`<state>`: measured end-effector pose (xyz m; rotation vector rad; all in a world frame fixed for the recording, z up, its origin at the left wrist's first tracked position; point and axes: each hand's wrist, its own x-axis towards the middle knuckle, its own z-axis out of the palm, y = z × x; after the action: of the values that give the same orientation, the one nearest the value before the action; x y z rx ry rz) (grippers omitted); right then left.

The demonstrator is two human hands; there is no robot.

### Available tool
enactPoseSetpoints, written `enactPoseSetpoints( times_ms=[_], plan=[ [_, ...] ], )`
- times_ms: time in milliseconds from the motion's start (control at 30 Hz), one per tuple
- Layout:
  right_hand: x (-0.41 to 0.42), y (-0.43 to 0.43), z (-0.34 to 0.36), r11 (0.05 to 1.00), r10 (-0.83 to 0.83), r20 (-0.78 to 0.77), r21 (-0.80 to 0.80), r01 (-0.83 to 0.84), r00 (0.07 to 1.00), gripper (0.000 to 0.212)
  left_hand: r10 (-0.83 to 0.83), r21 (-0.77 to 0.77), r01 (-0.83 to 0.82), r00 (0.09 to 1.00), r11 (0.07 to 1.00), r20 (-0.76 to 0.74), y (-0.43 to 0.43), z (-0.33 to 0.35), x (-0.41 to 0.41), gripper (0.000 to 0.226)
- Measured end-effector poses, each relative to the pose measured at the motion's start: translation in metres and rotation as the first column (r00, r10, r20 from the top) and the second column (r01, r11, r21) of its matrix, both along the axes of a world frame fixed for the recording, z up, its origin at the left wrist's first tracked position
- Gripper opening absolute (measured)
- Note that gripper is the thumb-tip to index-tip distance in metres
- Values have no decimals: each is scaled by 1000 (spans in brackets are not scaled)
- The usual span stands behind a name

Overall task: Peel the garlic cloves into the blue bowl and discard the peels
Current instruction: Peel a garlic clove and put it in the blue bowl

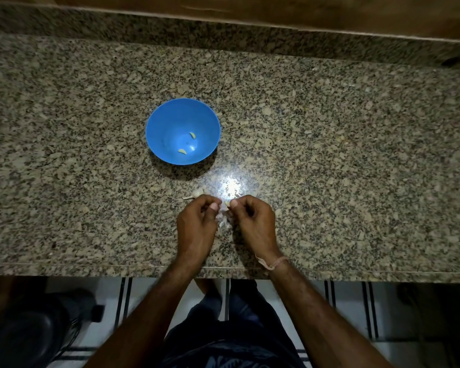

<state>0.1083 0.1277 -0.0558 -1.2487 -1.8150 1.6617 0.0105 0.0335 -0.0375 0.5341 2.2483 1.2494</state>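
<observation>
A blue bowl (160,115) stands on the granite counter (329,155) with two peeled garlic cloves (192,135) inside it. Just in front of the bowl, my left hand (197,221) and my right hand (252,219) meet fingertip to fingertip above the counter. Between them they pinch a small garlic clove (226,203). Pale garlic peels (221,221) lie under and between the hands. More unpeeled garlic (196,193) sits on the counter just beyond my left hand's fingers.
A wooden wall (303,11) runs along the back of the counter. The counter's front edge (91,269) crosses the frame below my wrists. Beneath it are a tiled floor and a dark round object (29,333) at lower left.
</observation>
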Motion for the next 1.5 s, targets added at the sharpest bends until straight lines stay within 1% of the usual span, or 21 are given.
enactPoseSetpoints(
  times_ms=[100, 167, 200, 233, 300, 333, 433, 533, 667, 733, 800, 900, 967, 1033, 1167, 1200, 1267, 1367, 1400, 1467, 1500],
  plan=[
    [-1, 0, -1, 1000, 17, 5, -11, -17, 1000, 30, -20, 83, 15, 998, 996, 54, 2, 6, 3, 13],
    [-1, 0, -1, 999, 31, 6, -24, -31, 1000, 34, -5, 82, 0, 998, 997, 68, 4, 7, 3, 9],
    [-1, 0, -1, 999, 30, 5, -22, -30, 1000, 35, 16, 81, -24, 995, 996, 99, 4, 5, 3, 7],
    [0, 0, -1, 1000, 27, 5, -12, -27, 1000, 32, 44, 84, -57, 987, 995, 155, 4, 2, 2, 7],
    [4, 2, -1, 999, 23, -3, 40, -23, 1000, 15, 107, 94, -139, 951, 986, 290, 3, -3, 1, 12],
    [5, 3, -1, 998, 32, -17, 56, -31, 999, 13, 129, 99, -172, 932, 980, 340, 3, -5, 1, 16],
    [6, 5, 4, 994, 104, -107, -6, -106, 989, 19, 143, 114, -201, 910, 973, 388, 4, -5, 3, 20],
    [3, 3, 6, 990, 122, -133, -55, -131, 983, 13, 129, 114, -180, 924, 977, 359, 4, -2, 5, 21],
    [2, 4, -2, 986, 28, -144, -160, -51, 989, 12, 111, 66, -136, 950, 989, 293, 4, -5, 5, 20],
    [4, 7, -1, 987, 6, -123, -159, -26, 992, 14, 128, 63, -148, 958, 987, 256, 2, -5, 6, 20],
    [6, 7, -1, 986, -8, -126, -164, -13, 992, 14, 128, 77, -146, 971, 986, 203, 1, -1, 7, 17],
    [7, 3, -4, 965, -55, -179, -262, 6, 982, 12, 80, 116, -98, 985, 988, 154, 1, 4, 11, 11],
    [7, 1, -5, 954, -75, -205, -299, 11, 976, 11, 72, 85, -81, 992, 993, 104, 3, 3, 11, 6],
    [7, 0, -5, 952, -85, -196, -304, 22, 977, 10, 88, 42, -91, 994, 995, 64, 3, -1, 10, 5],
    [9, 2, -2, 957, -110, -169, -285, 59, 979, 9, 68, 50, -69, 997, 996, 35, 0, -6, 9, 27],
    [9, 3, -1, 959, -104, -168, -279, 54, 980, 9, 46, 66, -47, 999, 997, 19, 0, -5, 10, 28],
    [8, 4, 1, 951, -96, -184, -308, 35, 978, 9, 21, 90, -21, 1000, 996, 0, -2, -3, 12, 23],
    [6, 1, -2, 925, -101, -198, -378, 19, 975, 12, 19, 58, -15, 998, 998, -67, -4, -1, 11, 8],
    [5, 1, -3, 923, -93, -196, -384, 11, 976, 12, 21, 47, -17, 996, 999, -83, -5, 0, 11, 7],
    [4, -2, -4, 934, -60, -187, -356, -10, 980, 11, 17, 13, -15, 993, 1000, -119, -8, 0, 9, 9],
    [4, -2, -3, 952, -41, -166, -305, -12, 985, 10, 24, -5, -25, 990, 1000, -142, -11, 0, 7, 9]
  ],
)
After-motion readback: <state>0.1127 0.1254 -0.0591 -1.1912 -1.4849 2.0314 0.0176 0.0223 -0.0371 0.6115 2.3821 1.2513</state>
